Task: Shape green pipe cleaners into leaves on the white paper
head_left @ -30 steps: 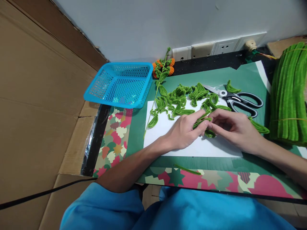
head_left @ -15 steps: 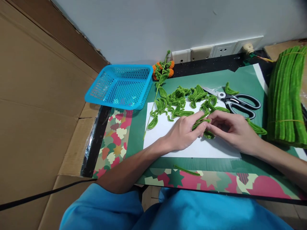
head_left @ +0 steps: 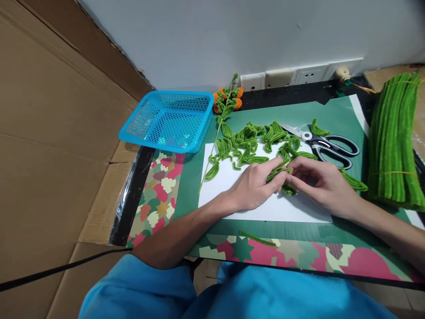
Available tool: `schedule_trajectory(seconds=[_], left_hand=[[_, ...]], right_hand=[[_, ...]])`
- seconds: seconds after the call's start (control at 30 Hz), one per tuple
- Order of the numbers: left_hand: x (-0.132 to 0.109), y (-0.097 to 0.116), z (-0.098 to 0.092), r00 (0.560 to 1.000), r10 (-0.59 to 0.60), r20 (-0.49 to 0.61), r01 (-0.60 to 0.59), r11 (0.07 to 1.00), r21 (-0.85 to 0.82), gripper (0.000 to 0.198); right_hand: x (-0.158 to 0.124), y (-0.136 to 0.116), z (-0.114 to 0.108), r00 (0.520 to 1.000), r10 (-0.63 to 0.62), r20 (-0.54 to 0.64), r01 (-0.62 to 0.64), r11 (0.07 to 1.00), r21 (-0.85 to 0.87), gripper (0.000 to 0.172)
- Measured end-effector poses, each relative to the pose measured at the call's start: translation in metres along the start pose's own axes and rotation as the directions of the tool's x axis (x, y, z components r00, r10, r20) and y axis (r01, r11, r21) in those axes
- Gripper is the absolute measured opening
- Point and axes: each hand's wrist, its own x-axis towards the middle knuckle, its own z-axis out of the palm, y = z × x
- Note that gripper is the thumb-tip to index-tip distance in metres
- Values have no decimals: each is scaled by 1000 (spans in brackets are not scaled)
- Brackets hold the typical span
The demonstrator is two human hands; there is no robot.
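Observation:
My left hand (head_left: 257,185) is closed on a bent green pipe cleaner (head_left: 278,172) shaped like a leaf, above the white paper (head_left: 239,199). Fingertips of my right hand (head_left: 320,179) pinch the near end of the same piece, touching my left fingers. The exact grip is partly hidden by the fingers. Just beyond my hands lies a heap of looped green pipe-cleaner pieces (head_left: 245,137). Another green loop (head_left: 288,190) shows beneath my fingers. Scissors (head_left: 327,144) with black and grey handles lie partly spread, past my right hand.
A blue mesh basket (head_left: 166,146) stands at the back left, beside a pipe-cleaner stem with orange flowers (head_left: 237,103). A thick bundle of green pipe cleaners (head_left: 393,146) lies at the right. One short straight piece (head_left: 257,238) rests near the front edge. Wall sockets (head_left: 310,74) line the back.
The view has shifted slightly. Both hands stay together on the green piece, with only small finger movement.

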Motion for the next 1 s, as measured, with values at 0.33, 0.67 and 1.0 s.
schedule_trajectory(seconds=[0.33,0.67,1.0], left_hand=[[0,0,0,1000,-3,6,2,1000,16,31],[0,-2,0,1000,-13,-4,13,1000,26,31],[0,-2,0,1000,4,-3,-4,999,32,29]], right_hand=[[0,0,0,1000,-14,3,14,1000,9,24],[-1,2,0,1000,-17,1,17,1000,6,23],[-1,2,1,1000,-22,-1,22,1000,10,23]])
